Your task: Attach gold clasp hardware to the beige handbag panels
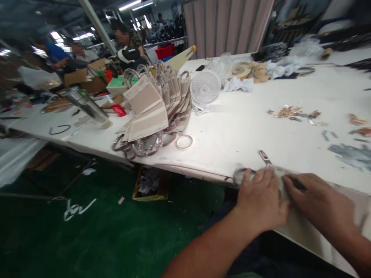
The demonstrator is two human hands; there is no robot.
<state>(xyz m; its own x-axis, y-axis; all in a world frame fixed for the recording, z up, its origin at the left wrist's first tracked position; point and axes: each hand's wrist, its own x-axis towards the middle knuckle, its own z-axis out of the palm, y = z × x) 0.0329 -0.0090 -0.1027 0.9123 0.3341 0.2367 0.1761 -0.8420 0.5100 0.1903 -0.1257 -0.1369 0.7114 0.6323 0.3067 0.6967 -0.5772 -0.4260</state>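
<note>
My left hand lies flat with its fingers stretched out, pressing on a beige bag piece at the table's front edge. Just past its fingertips a short strap tab with a metal fitting sticks out. By its left side is a dark handle loop, seemingly wrapped in clear plastic. Close by, my right hand is closed over the same beige piece, fingers curled. Something dark shows in its grip, too blurred to name.
Left along the table stands a stack of beige bags with wrapped handles, beside a white fan and a tape roll. Gold metal parts and grey pieces lie right. A box sits below; people work at far left.
</note>
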